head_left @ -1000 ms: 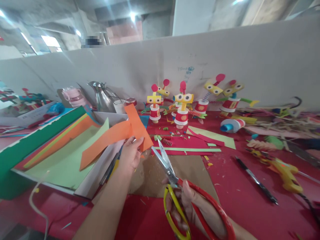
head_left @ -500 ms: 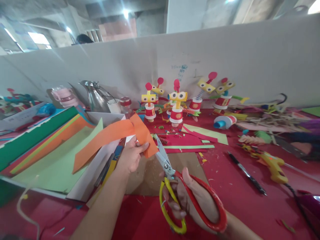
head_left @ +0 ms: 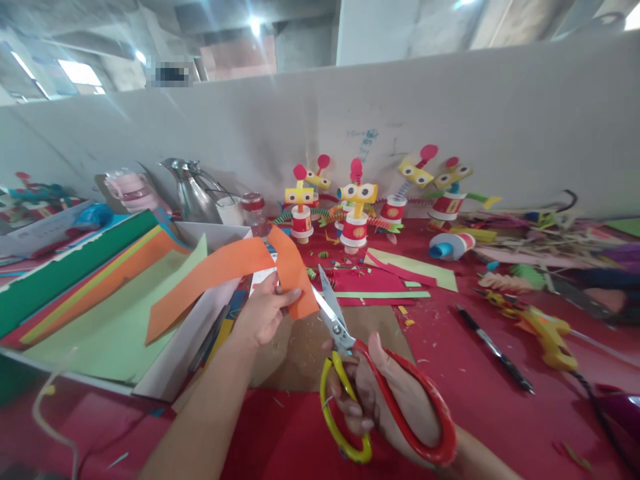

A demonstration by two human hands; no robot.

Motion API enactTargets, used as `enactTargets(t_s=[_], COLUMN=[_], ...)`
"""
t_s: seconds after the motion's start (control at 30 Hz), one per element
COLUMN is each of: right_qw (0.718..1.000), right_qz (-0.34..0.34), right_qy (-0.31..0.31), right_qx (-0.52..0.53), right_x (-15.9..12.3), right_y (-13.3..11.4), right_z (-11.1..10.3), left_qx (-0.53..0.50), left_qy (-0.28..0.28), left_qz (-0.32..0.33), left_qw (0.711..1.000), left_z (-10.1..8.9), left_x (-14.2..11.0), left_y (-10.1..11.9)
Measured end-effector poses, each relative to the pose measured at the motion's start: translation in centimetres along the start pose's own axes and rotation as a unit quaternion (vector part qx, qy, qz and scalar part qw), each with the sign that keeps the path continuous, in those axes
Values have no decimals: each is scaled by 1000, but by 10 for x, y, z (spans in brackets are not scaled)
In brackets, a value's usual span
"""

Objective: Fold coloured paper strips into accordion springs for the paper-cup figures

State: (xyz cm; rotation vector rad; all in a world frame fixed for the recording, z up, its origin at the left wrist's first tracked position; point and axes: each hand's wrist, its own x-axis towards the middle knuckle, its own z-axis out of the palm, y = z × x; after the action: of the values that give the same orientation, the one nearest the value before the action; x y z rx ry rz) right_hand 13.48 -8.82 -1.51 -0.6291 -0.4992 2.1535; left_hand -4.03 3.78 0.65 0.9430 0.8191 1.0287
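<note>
Red tabletop [head_left: 440, 367] fronts a grey partition [head_left: 500, 127], left hand [head_left: 263, 312] pinching orange paper [head_left: 294, 270], right hand [head_left: 367, 393] gripping scissors [head_left: 339, 329].

Matt, smooth orange paper [head_left: 295, 277] sits at centre frame, beside scissors [head_left: 341, 337] with shiny metal blades and glossy, plastic-looking red and yellow handles. At left, the green and orange sheets [head_left: 115, 320] look like flat, matt paper. The pitcher [head_left: 193, 193], upper left, is polished metal. Lower right, the pen [head_left: 495, 350] and yellow glue gun [head_left: 555, 337] look like smooth plastic. The brown board [head_left: 375, 347] resembles dull cardboard.
</note>
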Motion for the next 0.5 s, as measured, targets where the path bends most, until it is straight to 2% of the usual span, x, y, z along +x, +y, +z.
enactTargets(t_s=[0.23, 0.4, 0.5], right_qw=[1000, 1000, 997], right_qz=[-22, -29, -72], right_qy=[-16, -10, 1], right_qx=[0, -8, 2], right_x=[1, 1, -2], right_y=[-7, -11, -17], right_z=[3, 3, 3], left_qx=[-5, -18, -16], left_qy=[-44, -29, -14], left_qz=[-17, -21, -26], left_qw=[999, 999, 999], left_z=[17, 16, 13], left_x=[-8, -7, -7], left_y=[-8, -7, -3])
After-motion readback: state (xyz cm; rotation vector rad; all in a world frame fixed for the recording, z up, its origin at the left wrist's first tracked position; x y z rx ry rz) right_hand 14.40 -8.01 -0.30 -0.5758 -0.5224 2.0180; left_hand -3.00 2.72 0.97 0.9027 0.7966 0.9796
